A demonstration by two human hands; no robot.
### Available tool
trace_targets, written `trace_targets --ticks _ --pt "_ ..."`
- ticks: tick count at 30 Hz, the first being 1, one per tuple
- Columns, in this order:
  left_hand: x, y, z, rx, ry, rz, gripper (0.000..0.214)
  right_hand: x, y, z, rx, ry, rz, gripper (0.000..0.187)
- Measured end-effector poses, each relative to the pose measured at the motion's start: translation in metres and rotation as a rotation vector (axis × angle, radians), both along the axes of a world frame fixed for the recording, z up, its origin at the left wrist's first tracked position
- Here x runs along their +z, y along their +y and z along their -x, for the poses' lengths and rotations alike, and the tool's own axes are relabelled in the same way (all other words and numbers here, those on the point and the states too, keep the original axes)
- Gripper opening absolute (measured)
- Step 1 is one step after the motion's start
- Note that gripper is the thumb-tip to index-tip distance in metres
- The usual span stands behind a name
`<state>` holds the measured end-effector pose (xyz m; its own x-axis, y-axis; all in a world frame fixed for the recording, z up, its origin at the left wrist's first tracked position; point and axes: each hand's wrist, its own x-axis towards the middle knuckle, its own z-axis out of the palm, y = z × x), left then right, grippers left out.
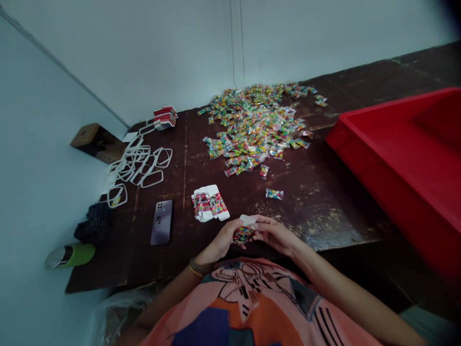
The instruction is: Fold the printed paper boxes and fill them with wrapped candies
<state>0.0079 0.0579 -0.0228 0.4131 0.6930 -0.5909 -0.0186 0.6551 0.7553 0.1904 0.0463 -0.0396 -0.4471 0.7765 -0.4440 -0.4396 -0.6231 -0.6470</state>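
Close to my body, at the table's front edge, both hands hold one small printed candy box (243,234) with a white flap standing up. My left hand (227,235) grips its left side. The fingers of my right hand (271,232) close on the flap and the right side. What is inside the box cannot be seen. Left of my hands lies a stack of flattened candy boxes (210,203), red-printed with white flaps. A single clear packet of coloured candies (274,194) rests just beyond my right hand.
A large heap of candy packets (257,122) covers the table's back middle. A red tray (396,158) stands at the right. On the left are a phone (162,222), white loops (139,163), a cardboard box (99,142), a green bottle (72,255) and dark cloth (94,223).
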Motion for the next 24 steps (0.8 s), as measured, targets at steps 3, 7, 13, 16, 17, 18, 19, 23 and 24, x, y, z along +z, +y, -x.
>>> trace_targets --ticks 3,7,13,16,17,18,19,23,24 --pt "0.003 0.002 -0.004 -0.053 0.078 -0.116 0.039 0.017 0.006 -0.003 0.018 -0.231 -0.240 0.017" --pt "0.007 0.005 -0.010 -0.029 0.080 -0.170 0.038 0.039 0.013 -0.009 0.044 -0.597 -0.822 0.021" --pt "0.009 0.006 -0.007 -0.118 -0.118 -0.164 0.039 0.040 0.020 -0.019 0.046 -0.626 -0.799 0.023" --pt "0.007 0.001 -0.004 -0.094 -0.141 -0.099 0.043 0.031 0.013 -0.014 0.064 -0.669 -0.871 0.026" --pt "0.005 -0.001 -0.005 -0.081 -0.152 -0.058 0.044 0.028 0.009 -0.012 0.054 -0.706 -0.917 0.028" --pt "0.004 -0.005 -0.006 -0.075 -0.170 -0.015 0.044 0.025 0.004 -0.010 0.033 -0.748 -0.955 0.030" --pt "0.004 -0.008 -0.009 -0.084 -0.195 0.024 0.046 0.023 -0.001 -0.011 0.012 -0.785 -0.972 0.031" --pt "0.007 -0.011 -0.016 -0.251 -0.223 -0.028 0.048 0.028 -0.021 -0.053 0.088 -0.831 -0.830 0.029" --pt "0.008 -0.007 -0.013 -0.271 -0.155 -0.134 0.045 0.032 -0.026 -0.073 0.138 -0.860 -0.773 0.030"
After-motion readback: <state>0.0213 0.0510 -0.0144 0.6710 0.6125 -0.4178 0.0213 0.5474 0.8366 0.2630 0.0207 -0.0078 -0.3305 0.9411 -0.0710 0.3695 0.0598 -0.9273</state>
